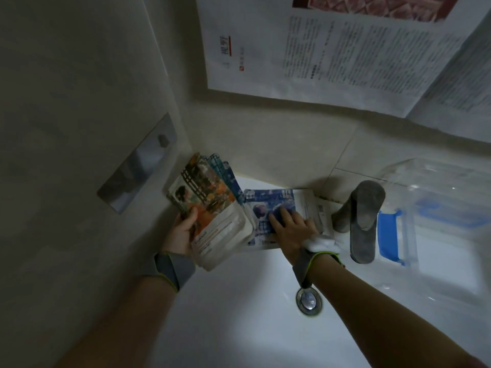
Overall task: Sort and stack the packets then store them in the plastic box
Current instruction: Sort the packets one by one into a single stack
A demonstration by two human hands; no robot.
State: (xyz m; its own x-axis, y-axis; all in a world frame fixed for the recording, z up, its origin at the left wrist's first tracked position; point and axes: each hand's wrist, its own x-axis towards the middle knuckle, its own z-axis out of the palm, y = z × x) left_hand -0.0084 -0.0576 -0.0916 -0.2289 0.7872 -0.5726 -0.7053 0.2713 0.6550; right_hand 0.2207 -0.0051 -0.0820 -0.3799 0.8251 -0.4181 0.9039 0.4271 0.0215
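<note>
My left hand gripped a fanned stack of packets at centre frame, thumb curled over the top one. My right hand lay flat, fingers straight, on the blue packets resting on the sink rim beside the tap. The box sat at right, seemingly with no packets in it. I judged sorting half done, storing not begun.
</note>
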